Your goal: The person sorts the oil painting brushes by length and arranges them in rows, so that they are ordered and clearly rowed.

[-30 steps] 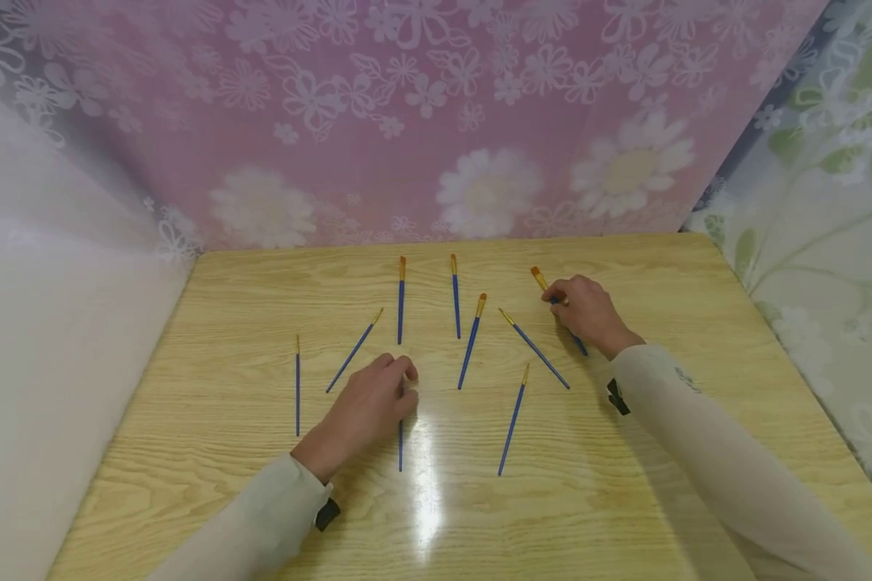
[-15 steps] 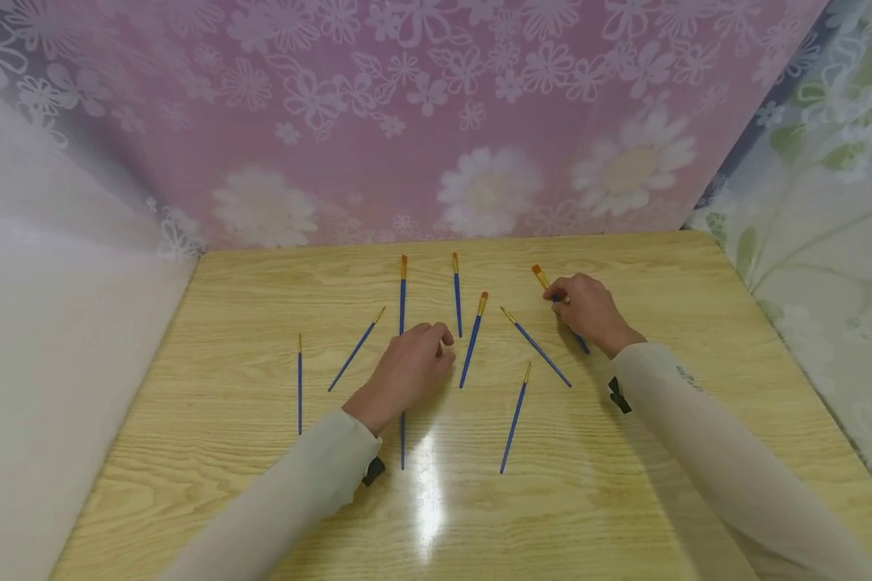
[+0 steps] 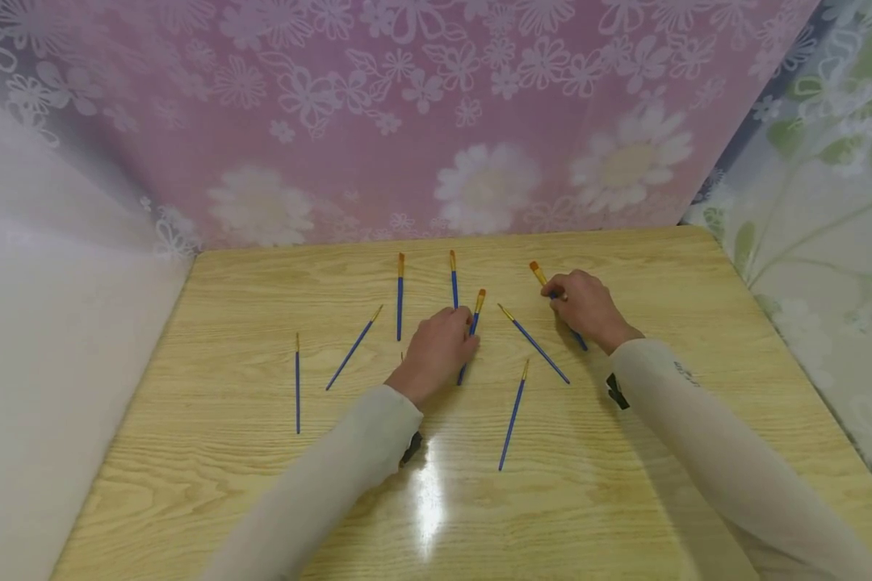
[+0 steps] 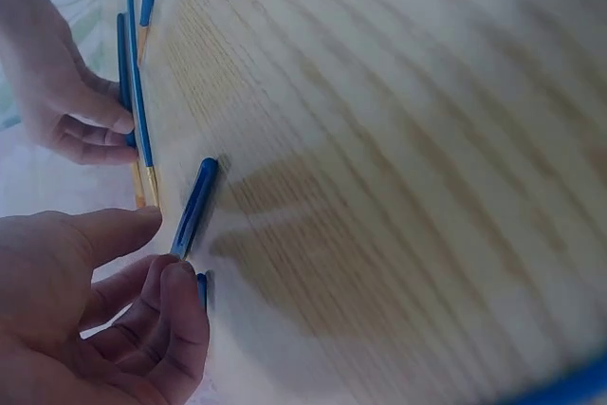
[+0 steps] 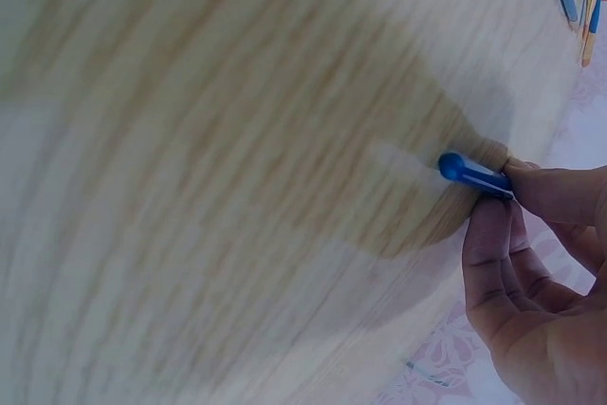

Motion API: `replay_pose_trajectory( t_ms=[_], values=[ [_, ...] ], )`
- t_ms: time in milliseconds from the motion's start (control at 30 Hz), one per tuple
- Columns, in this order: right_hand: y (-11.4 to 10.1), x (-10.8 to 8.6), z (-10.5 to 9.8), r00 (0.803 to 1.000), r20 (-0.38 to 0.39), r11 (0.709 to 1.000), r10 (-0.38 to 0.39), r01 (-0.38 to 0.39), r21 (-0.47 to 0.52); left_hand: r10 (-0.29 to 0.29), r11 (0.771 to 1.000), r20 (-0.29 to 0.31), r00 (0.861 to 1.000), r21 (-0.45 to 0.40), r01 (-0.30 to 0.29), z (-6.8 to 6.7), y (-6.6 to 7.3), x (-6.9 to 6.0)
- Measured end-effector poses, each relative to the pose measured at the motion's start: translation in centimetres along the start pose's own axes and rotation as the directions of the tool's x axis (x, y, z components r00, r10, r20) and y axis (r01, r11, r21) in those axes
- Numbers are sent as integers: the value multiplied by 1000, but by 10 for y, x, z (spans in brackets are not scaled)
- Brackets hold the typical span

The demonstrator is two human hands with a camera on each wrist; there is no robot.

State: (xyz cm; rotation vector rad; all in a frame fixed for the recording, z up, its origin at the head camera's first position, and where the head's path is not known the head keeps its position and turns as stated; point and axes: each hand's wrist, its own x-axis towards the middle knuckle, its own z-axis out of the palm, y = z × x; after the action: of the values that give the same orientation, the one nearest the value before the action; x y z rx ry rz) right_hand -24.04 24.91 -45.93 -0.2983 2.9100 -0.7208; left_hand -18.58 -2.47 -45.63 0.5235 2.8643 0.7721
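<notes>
In the head view my left hand (image 3: 436,351) reaches over a blue paintbrush (image 3: 480,301) with a wide orange tip, near the middle of the table. The left wrist view has its thumb and fingers apart, curved about the handle (image 4: 197,204) of that paintbrush, not closed on it. At the right, my right hand (image 3: 587,311) pinches a flat-tipped paintbrush (image 3: 535,270) between thumb and fingers. The blue handle end (image 5: 474,175) sticks out past those fingers in the right wrist view, just above the table.
Several more paintbrushes lie spread on the wooden table (image 3: 211,484), among them a far one (image 3: 400,298), a thin left one (image 3: 298,387) and a near one (image 3: 513,415). My left arm mostly covers another. A pink flowered cloth (image 3: 378,161) stands behind the table.
My left hand has moved right and away from me, from the near middle paintbrush to the wide-tipped one. The right hand stays with its paintbrush.
</notes>
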Motion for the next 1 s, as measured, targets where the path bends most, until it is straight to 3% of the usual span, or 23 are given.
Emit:
replay_pose_trajectory(
  t_ms=[367, 1000],
  values=[
    [1, 2, 0, 1000, 5, 1000, -7, 7, -14, -36, 998, 0, 999, 51, 36, 6, 6, 6],
    [-2, -2, -1, 1000, 21, 1000, 7, -7, 10, -18, 997, 32, 999, 82, 15, 5, -1, -18]
  ],
)
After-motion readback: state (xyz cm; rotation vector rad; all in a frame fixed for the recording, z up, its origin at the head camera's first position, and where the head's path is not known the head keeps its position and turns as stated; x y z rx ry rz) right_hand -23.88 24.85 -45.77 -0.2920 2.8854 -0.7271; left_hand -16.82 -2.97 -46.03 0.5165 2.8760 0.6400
